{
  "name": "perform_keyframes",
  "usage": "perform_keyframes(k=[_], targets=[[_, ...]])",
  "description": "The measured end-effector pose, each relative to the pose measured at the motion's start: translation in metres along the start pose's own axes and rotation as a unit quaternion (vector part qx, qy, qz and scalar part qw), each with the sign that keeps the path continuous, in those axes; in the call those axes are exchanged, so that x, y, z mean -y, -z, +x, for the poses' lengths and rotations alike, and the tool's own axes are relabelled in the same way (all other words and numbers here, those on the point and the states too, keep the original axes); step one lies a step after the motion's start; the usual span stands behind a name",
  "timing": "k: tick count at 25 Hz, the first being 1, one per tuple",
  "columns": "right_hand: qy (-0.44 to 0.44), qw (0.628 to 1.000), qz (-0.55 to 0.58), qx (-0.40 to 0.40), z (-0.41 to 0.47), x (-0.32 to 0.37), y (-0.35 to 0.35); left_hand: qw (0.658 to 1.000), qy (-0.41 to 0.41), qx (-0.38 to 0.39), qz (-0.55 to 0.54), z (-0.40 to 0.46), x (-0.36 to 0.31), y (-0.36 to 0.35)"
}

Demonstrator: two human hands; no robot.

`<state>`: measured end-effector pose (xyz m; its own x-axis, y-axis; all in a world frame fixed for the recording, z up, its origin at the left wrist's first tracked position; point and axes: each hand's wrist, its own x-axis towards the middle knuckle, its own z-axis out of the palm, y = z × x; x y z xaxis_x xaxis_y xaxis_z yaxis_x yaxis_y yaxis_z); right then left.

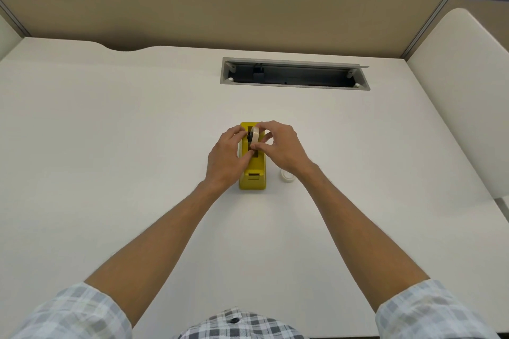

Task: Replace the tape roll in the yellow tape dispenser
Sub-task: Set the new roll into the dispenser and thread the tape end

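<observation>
Tape roll [254, 133] is sitting upright over the yellow tape dispenser [252, 173] at mid-desk [110, 132]; I am pinching it with my right hand [278, 146], my left hand [227, 158] gripping its black hub. Another small roll [287, 175] is lying just right of the dispenser, half hidden by my right wrist.

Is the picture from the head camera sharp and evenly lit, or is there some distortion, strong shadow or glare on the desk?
Head view: lighting soft and even, no glare on the desk; only faint shadows beside the yellow tape dispenser and under the forearms. Wide-angle distortion bends the partition and desk edges. The left hand, right hand and tape roll look slightly soft; the second roll is small and pale, hard to read.
</observation>
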<state>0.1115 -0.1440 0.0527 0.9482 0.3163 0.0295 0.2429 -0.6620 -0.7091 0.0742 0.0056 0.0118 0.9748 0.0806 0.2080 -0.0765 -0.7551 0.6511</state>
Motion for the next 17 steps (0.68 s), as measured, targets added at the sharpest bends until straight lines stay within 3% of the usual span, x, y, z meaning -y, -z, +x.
perform_keyframes(k=[8,17], targets=[[-0.011,0.998,0.053,-0.015,-0.007,0.01,0.009,1.0,-0.011,-0.019,-0.015,-0.006,-0.004,0.005],[-0.071,0.985,0.112,-0.113,-0.031,0.026,0.006,0.982,-0.03,0.014,-0.186,-0.015,-0.022,0.024]])
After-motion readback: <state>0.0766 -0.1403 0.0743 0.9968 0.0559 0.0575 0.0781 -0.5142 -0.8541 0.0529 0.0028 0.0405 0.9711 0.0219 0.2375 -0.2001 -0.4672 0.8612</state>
